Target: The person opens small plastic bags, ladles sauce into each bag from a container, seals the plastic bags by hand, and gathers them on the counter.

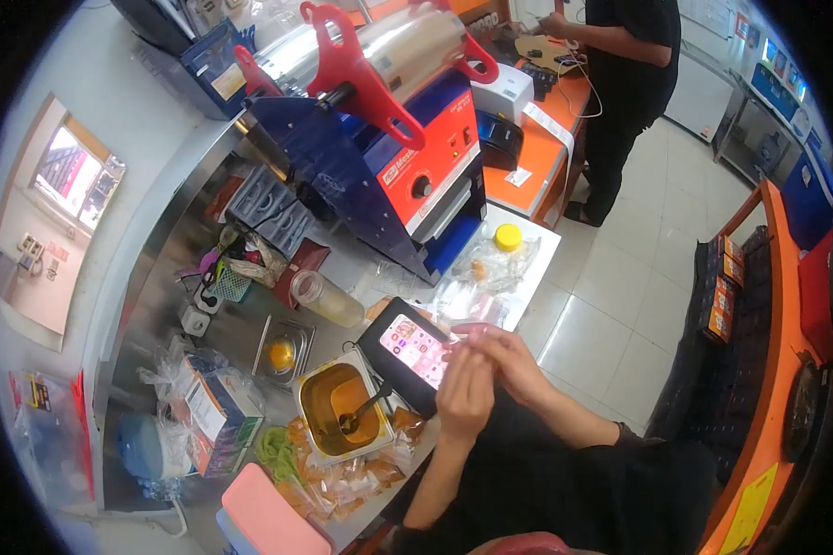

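My left hand and my right hand meet in front of me, fingers curled and pressed together at the tips. Whatever may be between the fingertips is too small or hidden to make out. Just beyond them, a tablet with a pink screen of icons lies tilted in a black case, its right edge partly covered by my hands. Left of the tablet stands a steel pan of amber-brown liquid, with a black-handled ladle resting in it. Small filled plastic packets lie around the pan.
A blue and red cup-sealing machine stands behind the tablet. Nearby are a clear plastic jar, a yellow-lidded container, a small steel tray, a green cloth and a pink lid. Another person stands at the orange counter.
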`<action>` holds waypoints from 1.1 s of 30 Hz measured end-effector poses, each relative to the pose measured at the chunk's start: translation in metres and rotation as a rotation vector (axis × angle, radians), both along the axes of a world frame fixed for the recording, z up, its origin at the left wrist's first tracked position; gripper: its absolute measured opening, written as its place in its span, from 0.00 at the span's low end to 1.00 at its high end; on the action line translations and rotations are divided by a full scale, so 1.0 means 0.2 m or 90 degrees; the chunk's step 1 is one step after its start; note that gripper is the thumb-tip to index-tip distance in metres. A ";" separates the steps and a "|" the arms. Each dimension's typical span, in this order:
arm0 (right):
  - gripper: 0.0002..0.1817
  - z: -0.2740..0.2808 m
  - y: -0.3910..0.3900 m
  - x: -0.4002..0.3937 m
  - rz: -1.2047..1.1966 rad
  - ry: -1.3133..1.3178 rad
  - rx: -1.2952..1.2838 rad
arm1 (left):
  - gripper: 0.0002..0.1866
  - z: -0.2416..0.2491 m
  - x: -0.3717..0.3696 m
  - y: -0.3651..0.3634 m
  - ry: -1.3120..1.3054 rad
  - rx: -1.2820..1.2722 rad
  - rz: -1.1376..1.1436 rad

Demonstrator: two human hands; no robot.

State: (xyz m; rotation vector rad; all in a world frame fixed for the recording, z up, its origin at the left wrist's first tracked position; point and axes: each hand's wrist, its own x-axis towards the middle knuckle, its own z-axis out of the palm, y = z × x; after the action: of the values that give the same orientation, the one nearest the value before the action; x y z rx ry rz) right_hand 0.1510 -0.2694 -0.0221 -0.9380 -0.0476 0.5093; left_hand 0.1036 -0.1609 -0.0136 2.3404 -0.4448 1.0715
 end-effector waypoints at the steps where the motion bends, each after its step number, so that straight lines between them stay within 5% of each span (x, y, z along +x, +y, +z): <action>1: 0.16 0.03 0.01 -0.02 -0.043 -0.120 -0.100 | 0.09 -0.01 -0.04 0.01 0.041 0.005 -0.029; 6: 0.11 0.11 -0.01 -0.04 0.015 -0.296 -0.267 | 0.16 0.20 -0.31 0.14 0.155 -0.109 -0.019; 8: 0.11 0.23 -0.02 -0.07 0.307 -0.548 -0.374 | 0.16 0.32 -0.36 0.19 0.185 -0.174 0.121; 9: 0.11 0.27 0.00 -0.09 0.350 -0.630 -0.379 | 0.14 0.35 -0.38 0.23 0.233 -0.241 0.067; 14: 0.06 0.35 0.10 -0.16 0.417 -0.608 -0.405 | 0.08 0.37 -0.54 0.36 0.259 -0.250 0.076; 17: 0.07 0.36 0.18 -0.20 0.323 -0.746 -0.412 | 0.08 0.35 -0.59 0.39 0.244 -0.228 0.104; 18: 0.08 0.42 0.23 -0.23 0.051 -0.848 -0.474 | 0.08 0.34 -0.59 0.39 0.228 -0.268 0.140; 20: 0.10 0.43 0.27 -0.27 -0.236 -0.931 -0.518 | 0.08 0.33 -0.61 0.40 0.206 -0.308 0.176; 22: 0.14 0.35 0.29 -0.35 -0.183 -0.765 -0.298 | 0.10 0.31 -0.61 0.40 0.173 -0.430 0.271; 23: 0.17 0.37 0.29 -0.39 -0.007 -0.621 -0.247 | 0.10 0.31 -0.60 0.39 0.170 -0.435 0.269; 33: 0.08 0.32 0.28 -0.28 0.255 -0.534 -0.143 | 0.09 0.32 -0.64 0.40 0.192 -0.373 0.216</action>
State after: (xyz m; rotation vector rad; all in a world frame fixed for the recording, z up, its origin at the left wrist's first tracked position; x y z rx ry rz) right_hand 0.0941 -0.2125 0.0420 -1.3207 -0.9675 0.4609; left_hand -0.0240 -0.0812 0.0495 2.0196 0.3502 0.8214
